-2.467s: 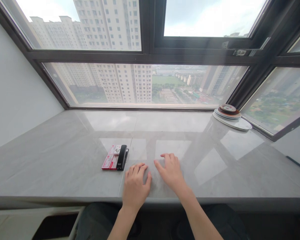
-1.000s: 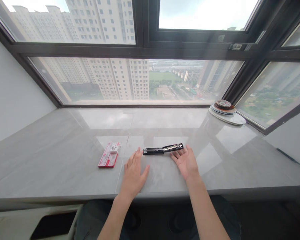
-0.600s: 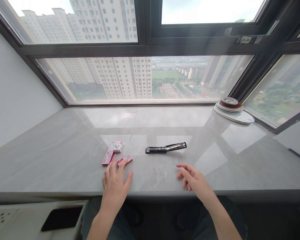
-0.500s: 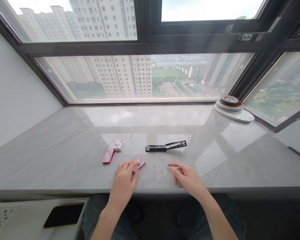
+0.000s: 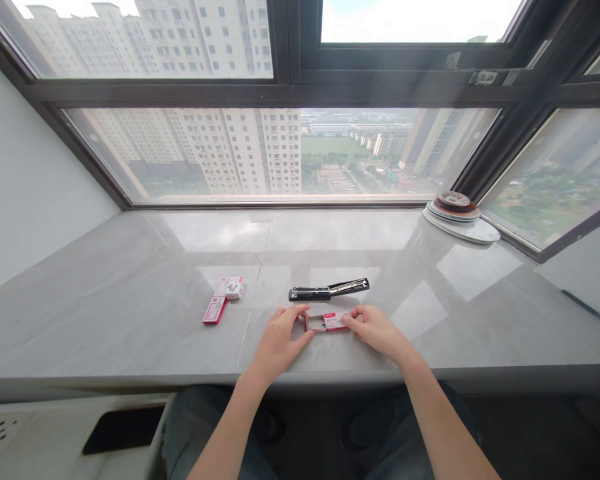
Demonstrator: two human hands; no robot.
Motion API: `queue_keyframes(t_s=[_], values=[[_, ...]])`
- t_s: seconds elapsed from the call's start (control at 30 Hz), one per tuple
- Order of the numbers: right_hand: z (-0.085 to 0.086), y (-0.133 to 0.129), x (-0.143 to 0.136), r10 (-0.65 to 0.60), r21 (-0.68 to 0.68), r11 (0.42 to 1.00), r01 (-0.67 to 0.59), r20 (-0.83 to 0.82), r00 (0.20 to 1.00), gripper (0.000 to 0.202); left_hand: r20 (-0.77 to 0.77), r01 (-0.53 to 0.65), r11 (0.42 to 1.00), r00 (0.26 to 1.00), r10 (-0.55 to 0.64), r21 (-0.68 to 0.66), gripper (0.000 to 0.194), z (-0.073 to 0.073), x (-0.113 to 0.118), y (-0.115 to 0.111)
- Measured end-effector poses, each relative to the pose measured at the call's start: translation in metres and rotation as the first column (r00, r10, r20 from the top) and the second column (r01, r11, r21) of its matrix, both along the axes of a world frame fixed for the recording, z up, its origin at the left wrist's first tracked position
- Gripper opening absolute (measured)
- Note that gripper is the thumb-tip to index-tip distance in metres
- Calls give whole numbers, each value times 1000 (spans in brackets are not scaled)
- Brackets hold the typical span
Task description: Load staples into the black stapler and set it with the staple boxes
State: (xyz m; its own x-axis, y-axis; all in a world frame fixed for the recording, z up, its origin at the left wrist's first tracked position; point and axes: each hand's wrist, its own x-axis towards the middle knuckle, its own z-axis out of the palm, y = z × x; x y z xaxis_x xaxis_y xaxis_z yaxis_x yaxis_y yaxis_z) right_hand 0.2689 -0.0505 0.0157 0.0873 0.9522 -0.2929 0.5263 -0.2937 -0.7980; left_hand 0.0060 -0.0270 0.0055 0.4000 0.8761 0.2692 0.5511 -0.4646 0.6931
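A small red-and-white staple box [image 5: 335,321] lies between my hands near the counter's front, its inner tray [image 5: 316,324] partly drawn out to the left. My left hand [image 5: 281,339] grips the tray's left end between thumb and fingers. At the other end, my right hand [image 5: 375,328] pinches the printed sleeve. Just beyond them rests a black stapler [image 5: 310,293], spread open with its metal rail showing. What is inside the tray is too small to make out.
To the left, a small stack of red-and-white boxes [image 5: 214,311] sits on the grey counter [image 5: 130,320]. Round plates [image 5: 460,229] are piled at the far right by the window. A dark flat object [image 5: 123,430] lies on a pale surface below left.
The staple box has moved right with my left hand, and its tray now sticks out of the sleeve. My right hand has come from empty to holding the sleeve's end.
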Motion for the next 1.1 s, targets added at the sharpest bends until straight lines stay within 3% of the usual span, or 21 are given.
queue_keyframes(t_s=[0.1, 0.23, 0.33, 0.43, 0.6, 0.7, 0.87, 1.0, 1.1], values=[[10, 1, 1, -39, 83, 996, 22, 215, 976, 30, 10, 2, 1000, 1000, -2, -5, 51, 0, -1, -2], [33, 10, -24, 126, 232, 944, -235, 405, 906, 19, 6, 0, 1000, 1000, 0, 8, 52, 1, 0, -3], [46, 21, -49, 267, 178, 884, -432, 568, 779, 13, 1, -3, 1000, 1000, 3, 19, 51, 3, 0, -4], [52, 34, -67, 333, 79, 854, -514, 677, 657, 12, -13, 5, 1000, 1000, -5, 21, 51, 4, -1, -4], [55, 43, -75, 369, 55, 825, -562, 701, 611, 7, -6, 1, 1000, 1000, -1, 6, 53, 7, -2, -3], [54, 36, -62, 361, 115, 814, -569, 667, 652, 11, 8, -7, 1000, 1000, 7, 2, 53, 7, -2, -2], [30, 18, -20, 302, 273, 863, -425, 396, 867, 19, 33, 4, 1000, 999, -3, -18, 54, 5, -3, 0], [8, 2, 4, 180, 325, 902, -284, 313, 932, 28, 76, -8, 999, 997, 12, -51, 55, 3, -4, 0], [1, -6, 7, 173, 317, 911, -262, 282, 944, 38, 85, -64, 994, 994, 71, -89, 39, 2, -2, 1]])
